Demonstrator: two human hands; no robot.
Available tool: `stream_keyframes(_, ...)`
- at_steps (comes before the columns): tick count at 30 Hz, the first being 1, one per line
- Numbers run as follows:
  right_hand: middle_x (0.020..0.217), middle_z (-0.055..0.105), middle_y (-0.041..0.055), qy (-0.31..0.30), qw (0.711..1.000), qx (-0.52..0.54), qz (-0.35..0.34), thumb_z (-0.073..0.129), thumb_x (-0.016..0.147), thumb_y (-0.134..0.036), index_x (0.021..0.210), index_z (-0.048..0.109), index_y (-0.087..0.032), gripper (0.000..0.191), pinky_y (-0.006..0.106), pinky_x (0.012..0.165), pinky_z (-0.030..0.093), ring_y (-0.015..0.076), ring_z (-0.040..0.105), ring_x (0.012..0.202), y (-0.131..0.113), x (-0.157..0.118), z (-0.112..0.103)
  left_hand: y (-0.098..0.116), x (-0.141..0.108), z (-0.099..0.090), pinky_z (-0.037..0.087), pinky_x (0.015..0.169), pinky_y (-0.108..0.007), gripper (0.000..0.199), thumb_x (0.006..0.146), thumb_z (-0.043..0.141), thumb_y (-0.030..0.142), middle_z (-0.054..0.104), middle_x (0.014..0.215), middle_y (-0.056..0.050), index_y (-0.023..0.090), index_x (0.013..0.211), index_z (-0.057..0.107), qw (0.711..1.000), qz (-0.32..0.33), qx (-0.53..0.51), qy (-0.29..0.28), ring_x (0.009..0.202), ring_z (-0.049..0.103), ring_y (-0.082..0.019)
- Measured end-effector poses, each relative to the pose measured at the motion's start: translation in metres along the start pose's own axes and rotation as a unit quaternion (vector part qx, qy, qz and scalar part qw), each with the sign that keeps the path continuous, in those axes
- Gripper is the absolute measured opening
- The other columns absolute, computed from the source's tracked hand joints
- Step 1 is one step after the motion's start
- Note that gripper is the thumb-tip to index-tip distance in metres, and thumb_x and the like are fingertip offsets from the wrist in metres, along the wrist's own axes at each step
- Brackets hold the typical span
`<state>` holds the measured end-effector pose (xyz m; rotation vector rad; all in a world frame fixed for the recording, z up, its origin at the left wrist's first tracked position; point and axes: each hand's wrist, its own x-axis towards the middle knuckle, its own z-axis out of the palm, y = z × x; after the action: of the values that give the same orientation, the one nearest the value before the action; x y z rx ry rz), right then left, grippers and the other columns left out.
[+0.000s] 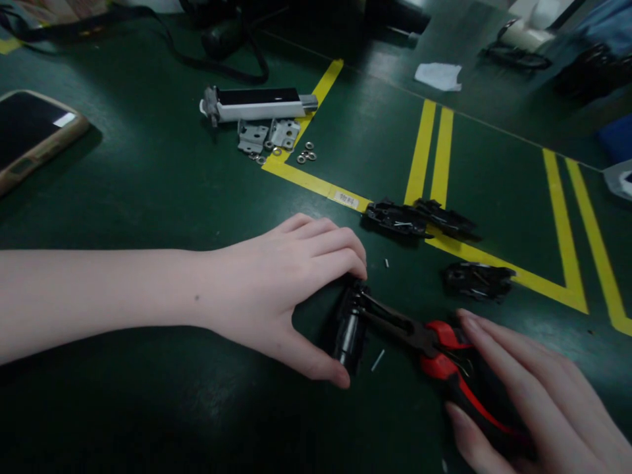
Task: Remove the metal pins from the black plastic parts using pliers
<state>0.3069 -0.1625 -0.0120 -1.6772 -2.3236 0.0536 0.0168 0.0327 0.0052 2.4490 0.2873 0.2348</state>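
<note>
My left hand grips a small black part on the green table, fingers at its far end and thumb at its near end. A bright metal cylinder shows along its length. My right hand is closed around the red and black handles of long-nose pliers. The tips of the pliers meet the upper end of the black part; what lies between the jaws is too small to make out. Beside the part rests a thin metal pin, and a shorter pin lies farther off.
Black mechanical parts lie along the yellow tape, another black part to the right. Farther back are a white-and-black rail piece, metal brackets and several small rings. A phone sits at left.
</note>
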Motion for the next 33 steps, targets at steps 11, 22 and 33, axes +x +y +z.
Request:
stream_keyframes(11, 0.120, 0.062, 0.0161, 0.013, 0.998, -0.048, -0.024, 0.054, 0.094, -0.036, 0.151, 0.047, -0.020, 0.060, 0.045, 0.080, 0.058, 0.0321, 0.066, 0.099, -0.011, 0.012, -0.004, -0.001, 0.002, -0.002, 0.041, 0.099, -0.042, 0.059, 0.080, 0.078, 0.065, 0.066, 0.131, -0.009, 0.020, 0.116, 0.063, 0.999, -0.004, -0.032, -0.006, 0.118, 0.058, -0.032)
stream_keyframes(22, 0.109, 0.065, 0.0109, 0.043, 0.997, -0.015, 0.064, 0.065, 0.096, -0.043, 0.124, 0.060, -0.021, 0.036, 0.043, 0.085, 0.056, 0.0277, 0.067, 0.093, -0.019, 0.015, -0.003, 0.000, 0.002, -0.003, 0.041, 0.097, -0.040, 0.063, 0.082, 0.075, 0.068, 0.066, 0.129, -0.010, 0.016, 0.118, 0.064, 1.000, -0.001, -0.030, -0.001, 0.116, 0.059, -0.031)
stream_keyframes(33, 0.110, 0.066, 0.0121, 0.039, 0.997, 0.023, 0.062, 0.059, 0.098, -0.047, 0.126, 0.057, -0.021, 0.039, 0.044, 0.078, 0.054, 0.0299, 0.065, 0.096, -0.023, 0.017, -0.001, 0.001, 0.001, 0.004, 0.041, 0.098, -0.039, 0.078, 0.079, 0.079, 0.070, 0.064, 0.131, -0.012, 0.011, 0.126, 0.061, 0.999, 0.024, 0.040, 0.014, 0.118, 0.058, -0.030)
